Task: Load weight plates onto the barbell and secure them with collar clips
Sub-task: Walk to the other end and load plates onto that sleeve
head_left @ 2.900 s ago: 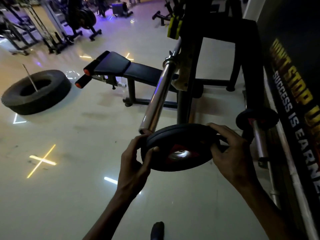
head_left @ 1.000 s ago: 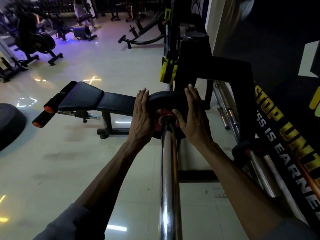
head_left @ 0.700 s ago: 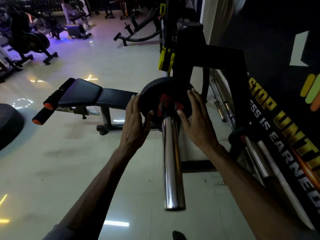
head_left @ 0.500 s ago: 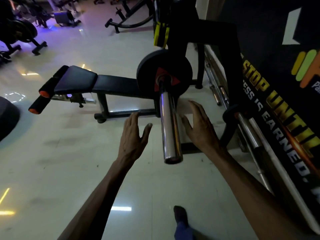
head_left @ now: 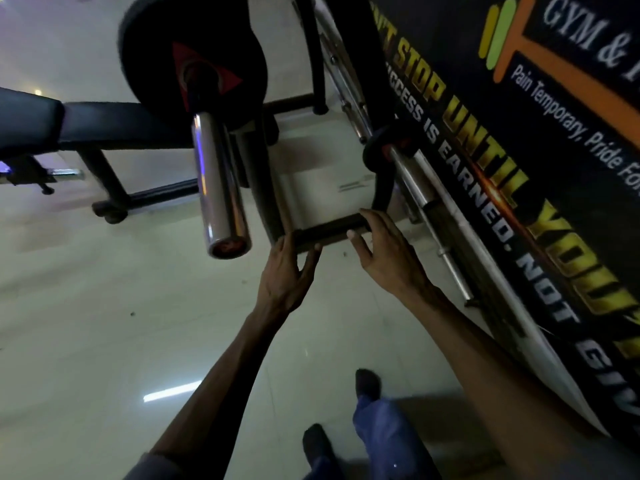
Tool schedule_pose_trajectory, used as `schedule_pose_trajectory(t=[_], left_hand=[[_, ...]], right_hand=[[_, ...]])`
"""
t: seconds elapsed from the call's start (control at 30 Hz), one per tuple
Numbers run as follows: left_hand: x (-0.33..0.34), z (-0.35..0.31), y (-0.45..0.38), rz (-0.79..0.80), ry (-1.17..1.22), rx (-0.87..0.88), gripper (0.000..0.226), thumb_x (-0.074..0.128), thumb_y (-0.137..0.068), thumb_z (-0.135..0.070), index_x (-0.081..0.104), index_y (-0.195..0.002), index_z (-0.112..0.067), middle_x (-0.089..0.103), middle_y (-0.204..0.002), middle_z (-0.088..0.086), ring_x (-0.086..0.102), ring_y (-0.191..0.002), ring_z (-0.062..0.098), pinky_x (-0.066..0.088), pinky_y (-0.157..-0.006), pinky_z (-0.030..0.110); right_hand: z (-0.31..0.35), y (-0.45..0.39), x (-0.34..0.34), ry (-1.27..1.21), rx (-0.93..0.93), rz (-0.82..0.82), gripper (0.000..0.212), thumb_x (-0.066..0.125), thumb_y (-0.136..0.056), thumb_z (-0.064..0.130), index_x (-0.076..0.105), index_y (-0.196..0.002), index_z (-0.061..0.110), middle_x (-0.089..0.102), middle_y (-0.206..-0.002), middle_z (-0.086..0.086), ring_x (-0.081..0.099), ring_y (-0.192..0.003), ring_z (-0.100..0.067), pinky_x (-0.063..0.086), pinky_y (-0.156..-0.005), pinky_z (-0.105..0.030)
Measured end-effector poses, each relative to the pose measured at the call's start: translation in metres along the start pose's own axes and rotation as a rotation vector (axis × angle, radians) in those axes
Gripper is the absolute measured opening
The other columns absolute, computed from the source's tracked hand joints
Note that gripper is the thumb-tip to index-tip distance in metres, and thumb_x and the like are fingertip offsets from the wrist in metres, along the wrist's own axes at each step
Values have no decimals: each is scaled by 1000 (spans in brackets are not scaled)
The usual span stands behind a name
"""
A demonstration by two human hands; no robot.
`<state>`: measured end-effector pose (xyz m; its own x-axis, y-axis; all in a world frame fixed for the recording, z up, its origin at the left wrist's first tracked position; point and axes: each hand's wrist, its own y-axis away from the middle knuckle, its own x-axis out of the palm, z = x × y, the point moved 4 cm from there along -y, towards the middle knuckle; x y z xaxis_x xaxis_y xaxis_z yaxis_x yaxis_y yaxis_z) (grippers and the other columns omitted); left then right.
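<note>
A black weight plate (head_left: pixel 152 50) with a red centre sits far up the chrome barbell sleeve (head_left: pixel 218 185), whose free end points toward me. My left hand (head_left: pixel 285 277) and my right hand (head_left: pixel 388 254) hang below the sleeve's end, fingers spread, holding nothing. Both hover over the rack's black floor bar (head_left: pixel 329 230). A small black plate (head_left: pixel 381 150) sits on another bar (head_left: pixel 415 188) leaning by the wall at the right. No collar clip is visible.
A black padded bench (head_left: pixel 104 124) stands left of the rack. A dark wall banner (head_left: pixel 519 150) with yellow lettering runs along the right, with more bars (head_left: pixel 346 84) at its foot. My feet (head_left: pixel 367 386) stand on the glossy tiled floor (head_left: pixel 104 323).
The plate was slid up the sleeve and let go. Both hands have dropped away from it, and my view has tilted down and to the right.
</note>
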<state>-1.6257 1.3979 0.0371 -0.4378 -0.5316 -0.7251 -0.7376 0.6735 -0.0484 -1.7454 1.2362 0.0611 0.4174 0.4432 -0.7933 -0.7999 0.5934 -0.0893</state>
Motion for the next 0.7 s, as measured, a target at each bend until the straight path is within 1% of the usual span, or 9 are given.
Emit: schedule_pose_trajectory(t=[0.07, 0.13, 0.27, 0.33, 0.4, 0.47, 0.6, 0.63, 0.7], left_hand=[[25, -12, -15, 47, 16, -11, 55, 52, -104, -51, 51, -141, -11, 61, -137, 11, 60, -125, 30, 53, -96, 37], [49, -26, -33, 77, 41, -15, 57, 54, -104, -50, 50, -144, -10, 59, -141, 11, 60, -127, 30, 56, -98, 47], [99, -54, -84, 97, 54, 5, 55, 54, -104, -50, 49, -144, -12, 59, -143, 9, 57, -131, 29, 53, -102, 46], [126, -67, -117, 112, 67, 7, 58, 53, -104, -51, 47, -146, -12, 56, -147, 9, 54, -136, 28, 52, -105, 47], [154, -77, -154, 120, 66, -8, 61, 53, -104, -52, 45, -149, -12, 54, -150, 9, 52, -138, 28, 50, -109, 45], [182, -84, -193, 131, 53, -26, 61, 52, -104, -52, 43, -151, -13, 53, -151, 8, 55, -135, 27, 47, -108, 37], [234, -87, -277, 157, 38, -75, 63, 53, -104, -52, 38, -153, -15, 50, -155, 9, 57, -134, 26, 44, -102, 29], [246, -84, -297, 146, 38, -85, 63, 54, -104, -49, 37, -154, -14, 49, -156, 9, 55, -136, 26, 43, -103, 28], [265, -79, -332, 101, 19, -99, 63, 58, -104, -43, 36, -154, -12, 48, -156, 10, 52, -137, 25, 36, -100, 20]], right_hand=[[-27, -5, -10, 7, 32, -5, 55, 48, -107, 44, 42, -152, 14, 46, -156, -6, 60, -130, -24, 56, -92, -37], [-55, -14, -20, 17, 62, -15, 55, 48, -107, 44, 42, -152, 14, 46, -156, -6, 54, -137, -25, 55, -97, -39], [-120, -45, -40, 54, 114, -37, 53, 50, -106, 44, 45, -151, 14, 48, -155, -7, 50, -140, -24, 43, -98, -27], [-155, -72, -46, 54, 125, -28, 54, 50, -106, 46, 46, -150, 15, 49, -155, -8, 50, -140, -24, 41, -97, -26], [-190, -104, -50, 42, 124, -16, 54, 51, -105, 46, 47, -149, 15, 51, -153, -8, 54, -135, -22, 43, -95, -23], [-222, -140, -51, 26, 127, -11, 52, 53, -104, 45, 48, -147, 17, 55, -147, -6, 59, -126, -20, 43, -85, -15], [-282, -221, -44, 14, 97, 14, 44, 52, -103, 45, 51, -140, 22, 61, -132, -2, 62, -111, -16, 30, -66, -1], [-295, -241, -41, 15, 81, 21, 43, 53, -103, 42, 52, -140, 21, 61, -131, -2, 62, -112, -18, 31, -68, -1], [-320, -280, -32, 32, 41, 23, 45, 55, -104, 37, 51, -144, 17, 60, -136, -5, 60, -122, -22, 41, -84, -11]])
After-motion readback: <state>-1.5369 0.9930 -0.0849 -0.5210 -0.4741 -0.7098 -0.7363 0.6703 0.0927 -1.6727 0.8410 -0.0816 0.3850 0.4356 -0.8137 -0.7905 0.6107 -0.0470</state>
